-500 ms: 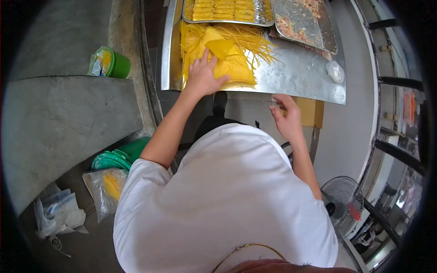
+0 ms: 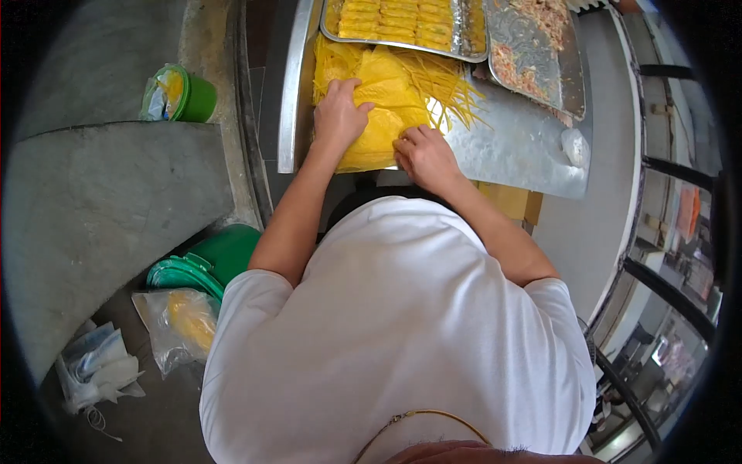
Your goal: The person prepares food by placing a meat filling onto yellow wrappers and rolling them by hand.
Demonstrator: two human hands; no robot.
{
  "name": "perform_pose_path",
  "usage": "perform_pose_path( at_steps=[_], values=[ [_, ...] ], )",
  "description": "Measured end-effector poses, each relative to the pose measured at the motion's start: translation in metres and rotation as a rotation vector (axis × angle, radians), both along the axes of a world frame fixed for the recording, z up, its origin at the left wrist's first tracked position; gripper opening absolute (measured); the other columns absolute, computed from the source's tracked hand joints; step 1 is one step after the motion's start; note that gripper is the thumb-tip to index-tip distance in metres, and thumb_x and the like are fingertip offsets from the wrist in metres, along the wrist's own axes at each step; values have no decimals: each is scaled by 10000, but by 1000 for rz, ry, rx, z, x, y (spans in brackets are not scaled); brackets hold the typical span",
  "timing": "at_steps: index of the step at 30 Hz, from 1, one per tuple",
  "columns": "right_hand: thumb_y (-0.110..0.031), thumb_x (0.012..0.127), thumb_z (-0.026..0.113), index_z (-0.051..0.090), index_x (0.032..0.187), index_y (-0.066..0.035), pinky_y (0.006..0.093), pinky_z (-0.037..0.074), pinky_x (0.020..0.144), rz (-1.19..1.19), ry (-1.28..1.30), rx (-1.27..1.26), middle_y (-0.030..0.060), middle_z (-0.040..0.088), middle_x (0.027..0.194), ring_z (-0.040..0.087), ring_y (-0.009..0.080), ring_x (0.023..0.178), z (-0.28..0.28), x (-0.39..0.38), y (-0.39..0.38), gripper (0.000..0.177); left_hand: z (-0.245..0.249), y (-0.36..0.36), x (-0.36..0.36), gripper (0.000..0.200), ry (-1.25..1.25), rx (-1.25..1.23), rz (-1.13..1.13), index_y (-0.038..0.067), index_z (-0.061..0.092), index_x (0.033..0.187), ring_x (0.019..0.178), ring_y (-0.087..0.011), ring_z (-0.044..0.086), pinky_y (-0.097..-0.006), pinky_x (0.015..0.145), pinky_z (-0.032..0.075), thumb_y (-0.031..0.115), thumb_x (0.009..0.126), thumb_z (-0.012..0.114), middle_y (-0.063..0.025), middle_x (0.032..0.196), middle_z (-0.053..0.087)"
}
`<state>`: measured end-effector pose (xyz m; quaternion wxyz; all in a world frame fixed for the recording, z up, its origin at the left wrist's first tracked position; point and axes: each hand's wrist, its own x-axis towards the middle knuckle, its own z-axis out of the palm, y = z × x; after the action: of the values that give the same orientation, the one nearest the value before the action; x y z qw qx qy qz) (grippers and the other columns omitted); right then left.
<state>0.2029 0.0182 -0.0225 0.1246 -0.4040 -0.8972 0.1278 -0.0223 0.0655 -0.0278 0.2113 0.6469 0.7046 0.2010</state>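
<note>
Fingers of the left hand [image 2: 338, 120] lie on the yellow sheets [image 2: 390, 97], thumb apart; those of the right hand [image 2: 429, 158] curl at their near right edge, whether pinching I cannot tell. The sheets lie on the table [image 2: 514, 143].

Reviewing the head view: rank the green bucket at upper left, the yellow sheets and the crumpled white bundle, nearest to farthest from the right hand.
From the right hand:
1. Yellow sheets: at its fingertips.
2. Crumpled white bundle: right, on the metal table.
3. Green bucket: far left.
</note>
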Motion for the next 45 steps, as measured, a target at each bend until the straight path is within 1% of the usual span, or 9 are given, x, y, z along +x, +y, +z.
perform_pose_path(
  at_steps=[5,11,18,30,33,35,38,43,45],
  values=[
    [-185,882,735,767,950,-98,434,542,840,98,45,-40,83,686,980,655,292,955,-5,12,10,115,-3,8,1,451,-63,8,123,78,711,1267,1069,-364,705,-472,918,563,246,873,850,-140,1167,711],
    [-238,933,698,784,938,-80,466,580,819,187,86,-228,135,715,955,712,329,910,-1,18,32,180,12,-40,13,342,-165,303,214,69,723,1195,1119,-382,683,-487,964,555,145,873,809,-152,1213,688],
    [-227,923,686,790,916,-81,492,606,790,362,-57,-155,163,720,908,742,365,888,-2,6,51,179,8,-115,22,325,84,212,82,69,759,1126,1164,-358,633,-448,1031,519,78,806,821,-120,1224,691],
    [-244,932,687,803,1042,-45,519,590,878,272,73,-277,212,764,1012,743,403,967,27,-2,75,255,16,-92,15,121,136,358,114,89,771,981,1102,-318,650,-465,980,483,111,863,791,-67,1108,731],
    [-231,951,696,810,1082,-58,513,586,888,221,49,-337,214,770,1040,741,404,983,28,-6,86,245,24,-81,14,284,82,405,130,84,749,1115,1072,-304,683,-449,977,503,116,847,838,-87,1116,748],
    [-207,961,710,807,1115,-56,499,582,884,159,159,-376,220,769,1051,739,411,977,35,-4,95,237,32,-70,21,501,-454,497,442,70,692,1269,1160,-302,690,-431,1011,524,136,819,903,-116,1215,753],
    [-206,958,735,801,1131,-45,484,576,855,99,229,-451,226,766,1013,734,421,939,59,2,107,246,36,-51,16,664,-598,511,373,51,635,1355,1254,-303,666,-406,1050,528,163,785,956,-150,1267,746],
    [-166,963,759,775,1140,32,367,554,772,27,296,-667,162,756,850,694,192,790,93,20,124,266,50,-13,2,471,-332,667,47,12,724,1208,1146,-216,692,-359,1005,542,168,820,941,-120,1181,766],
    [-156,963,755,772,1149,38,371,549,762,12,391,-668,150,762,850,679,191,775,98,25,125,269,79,-8,12,338,-792,165,206,1,726,1158,1068,-137,711,-312,944,578,129,893,891,-58,1137,769]
  ],
)
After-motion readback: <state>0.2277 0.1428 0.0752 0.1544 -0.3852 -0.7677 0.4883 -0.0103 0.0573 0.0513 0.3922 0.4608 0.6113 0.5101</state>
